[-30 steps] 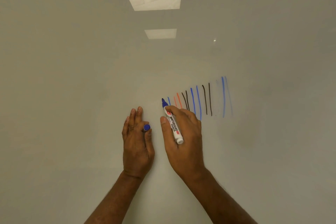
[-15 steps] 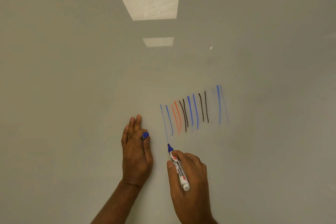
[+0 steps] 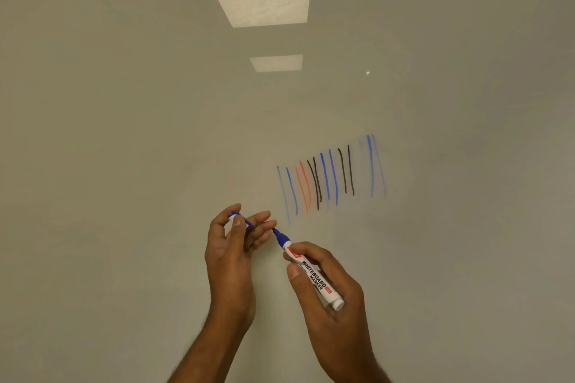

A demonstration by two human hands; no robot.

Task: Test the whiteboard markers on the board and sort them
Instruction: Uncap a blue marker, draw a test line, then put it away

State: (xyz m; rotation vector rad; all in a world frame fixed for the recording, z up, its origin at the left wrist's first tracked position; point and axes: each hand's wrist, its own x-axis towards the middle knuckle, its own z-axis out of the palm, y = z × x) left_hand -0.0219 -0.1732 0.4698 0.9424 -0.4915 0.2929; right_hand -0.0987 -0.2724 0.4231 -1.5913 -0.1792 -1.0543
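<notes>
While my right hand grips the marker mid-barrel at lower centre of frame, my left hand pinches its blue cap beside the tip. Probably light, stiff, slick plastic; the barrel hold suits it.

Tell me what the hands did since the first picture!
The right hand drew a faint blue line down the board, then moved the marker towards the cap. The left hand came off the board and turned, cap pinched in its fingers. The other lines stayed the same.
</notes>
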